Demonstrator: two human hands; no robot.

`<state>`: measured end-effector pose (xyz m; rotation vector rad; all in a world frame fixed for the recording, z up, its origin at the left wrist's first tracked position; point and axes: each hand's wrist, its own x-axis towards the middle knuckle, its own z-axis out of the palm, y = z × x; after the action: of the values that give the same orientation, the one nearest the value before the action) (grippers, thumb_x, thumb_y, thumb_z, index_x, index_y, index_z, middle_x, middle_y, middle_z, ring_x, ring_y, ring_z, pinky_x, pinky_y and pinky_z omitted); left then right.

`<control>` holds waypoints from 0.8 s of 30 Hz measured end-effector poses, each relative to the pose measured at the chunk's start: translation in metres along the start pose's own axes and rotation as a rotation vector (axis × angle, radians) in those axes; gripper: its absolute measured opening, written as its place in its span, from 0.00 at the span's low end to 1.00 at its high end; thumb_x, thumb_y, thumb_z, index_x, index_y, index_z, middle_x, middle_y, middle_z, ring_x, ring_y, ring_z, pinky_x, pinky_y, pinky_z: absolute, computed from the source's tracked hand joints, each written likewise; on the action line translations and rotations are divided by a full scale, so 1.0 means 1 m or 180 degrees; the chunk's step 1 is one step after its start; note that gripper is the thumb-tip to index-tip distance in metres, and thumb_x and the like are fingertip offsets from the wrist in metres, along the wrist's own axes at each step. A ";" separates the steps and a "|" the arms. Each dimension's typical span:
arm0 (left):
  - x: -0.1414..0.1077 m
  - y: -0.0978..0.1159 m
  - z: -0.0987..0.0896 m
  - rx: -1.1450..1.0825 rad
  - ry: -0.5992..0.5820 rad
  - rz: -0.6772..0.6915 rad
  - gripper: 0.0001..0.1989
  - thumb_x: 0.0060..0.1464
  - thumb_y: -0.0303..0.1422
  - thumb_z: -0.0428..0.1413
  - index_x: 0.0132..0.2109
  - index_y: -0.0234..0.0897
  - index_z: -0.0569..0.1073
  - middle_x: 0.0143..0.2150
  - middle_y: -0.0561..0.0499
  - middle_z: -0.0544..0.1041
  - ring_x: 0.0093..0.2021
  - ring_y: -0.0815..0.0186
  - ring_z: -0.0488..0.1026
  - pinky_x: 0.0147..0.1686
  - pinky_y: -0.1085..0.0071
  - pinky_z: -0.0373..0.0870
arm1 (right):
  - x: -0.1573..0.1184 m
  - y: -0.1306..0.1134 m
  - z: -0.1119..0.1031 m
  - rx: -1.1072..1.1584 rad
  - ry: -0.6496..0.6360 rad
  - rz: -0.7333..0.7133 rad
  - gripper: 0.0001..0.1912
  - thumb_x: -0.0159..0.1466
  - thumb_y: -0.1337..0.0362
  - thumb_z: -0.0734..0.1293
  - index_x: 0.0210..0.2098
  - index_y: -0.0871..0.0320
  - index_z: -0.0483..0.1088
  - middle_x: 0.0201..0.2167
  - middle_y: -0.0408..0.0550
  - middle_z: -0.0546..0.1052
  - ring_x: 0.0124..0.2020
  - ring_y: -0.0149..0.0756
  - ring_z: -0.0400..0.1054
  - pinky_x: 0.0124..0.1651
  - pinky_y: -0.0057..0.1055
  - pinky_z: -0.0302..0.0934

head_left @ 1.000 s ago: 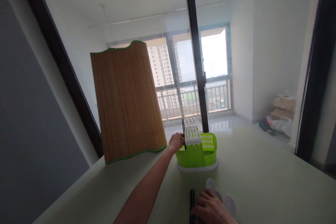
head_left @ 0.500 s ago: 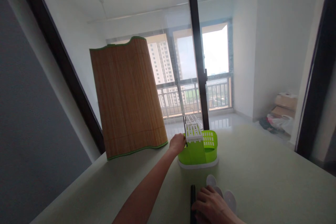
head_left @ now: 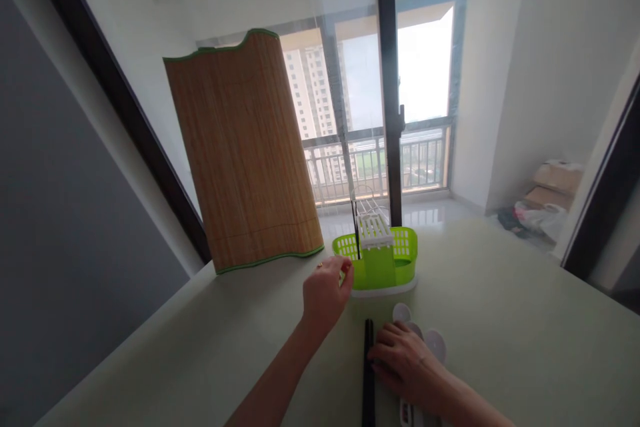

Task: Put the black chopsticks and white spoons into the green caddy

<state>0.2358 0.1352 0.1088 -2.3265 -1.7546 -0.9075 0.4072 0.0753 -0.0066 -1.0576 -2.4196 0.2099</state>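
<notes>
A green plastic cutlery holder (head_left: 385,265) with a white slotted insert stands on the pale table (head_left: 500,320). A thin dark stick (head_left: 355,232) stands upright in its left compartment. My left hand (head_left: 325,293) hovers just in front of the holder's left side, fingers loosely curled and holding nothing. My right hand (head_left: 407,363) rests flat on the table over white spoons (head_left: 435,343) and touches a bundle of black chopsticks (head_left: 369,373) lying beside it.
A bamboo mat (head_left: 245,153) stands upright on the table's far left edge against a glass partition. A dark door frame post (head_left: 393,93) rises behind the holder. Boxes and bags (head_left: 545,200) lie on the floor at the right.
My left hand has let go of the dark stick in the holder and drawn back toward me. The right hand stayed on the chopsticks and spoons. The camera tilted down.
</notes>
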 end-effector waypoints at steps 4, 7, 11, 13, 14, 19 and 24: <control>-0.055 -0.013 0.011 -0.0260 -0.1086 -0.0232 0.08 0.56 0.38 0.50 0.37 0.41 0.72 0.31 0.56 0.77 0.31 0.69 0.73 0.28 0.74 0.59 | 0.000 -0.002 -0.002 0.0019 -0.0025 -0.0034 0.05 0.63 0.65 0.64 0.37 0.52 0.72 0.36 0.44 0.73 0.40 0.38 0.64 0.44 0.35 0.52; -0.079 -0.019 0.025 -0.0159 -0.1730 -0.0206 0.09 0.54 0.37 0.51 0.36 0.41 0.73 0.34 0.54 0.79 0.34 0.66 0.74 0.30 0.74 0.59 | 0.000 -0.003 -0.003 0.0030 -0.0074 -0.0016 0.06 0.63 0.66 0.65 0.38 0.51 0.73 0.37 0.44 0.73 0.42 0.39 0.64 0.45 0.34 0.53; -0.092 -0.019 0.038 0.0197 -0.1981 -0.0162 0.11 0.53 0.39 0.50 0.37 0.41 0.74 0.35 0.51 0.79 0.36 0.62 0.75 0.32 0.71 0.62 | 0.000 -0.002 -0.003 0.0038 -0.0107 0.0030 0.06 0.63 0.67 0.65 0.38 0.51 0.73 0.36 0.44 0.72 0.42 0.38 0.64 0.45 0.34 0.54; -0.094 -0.018 0.041 0.0295 -0.1963 -0.0145 0.12 0.51 0.41 0.51 0.38 0.41 0.74 0.35 0.51 0.79 0.37 0.60 0.75 0.32 0.70 0.63 | 0.000 -0.001 -0.003 0.0040 -0.0091 0.0043 0.06 0.63 0.67 0.65 0.36 0.52 0.73 0.35 0.44 0.72 0.41 0.38 0.64 0.44 0.33 0.54; -0.094 -0.017 0.042 0.0313 -0.1949 -0.0141 0.13 0.50 0.42 0.52 0.38 0.41 0.74 0.35 0.51 0.79 0.37 0.59 0.76 0.33 0.69 0.64 | 0.000 -0.001 -0.003 0.0048 -0.0083 0.0039 0.05 0.63 0.67 0.65 0.36 0.52 0.73 0.35 0.44 0.72 0.40 0.38 0.64 0.44 0.33 0.54; -0.092 -0.013 0.041 0.0289 -0.1893 -0.0125 0.14 0.50 0.43 0.52 0.39 0.40 0.73 0.36 0.50 0.79 0.38 0.58 0.76 0.33 0.68 0.65 | -0.001 -0.001 -0.003 0.0036 -0.0086 0.0016 0.05 0.63 0.66 0.65 0.37 0.53 0.73 0.35 0.44 0.72 0.40 0.37 0.64 0.42 0.32 0.54; -0.089 -0.014 0.039 0.0232 -0.2013 -0.0212 0.13 0.48 0.43 0.52 0.38 0.41 0.74 0.35 0.51 0.79 0.37 0.58 0.76 0.33 0.68 0.66 | -0.001 -0.001 -0.004 -0.0062 -0.0140 -0.0001 0.04 0.63 0.66 0.65 0.36 0.54 0.73 0.35 0.44 0.71 0.40 0.37 0.64 0.43 0.32 0.54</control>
<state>0.2243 0.0802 0.0277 -2.7047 -2.0236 -0.0893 0.4089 0.0735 -0.0025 -1.0717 -2.4655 0.2120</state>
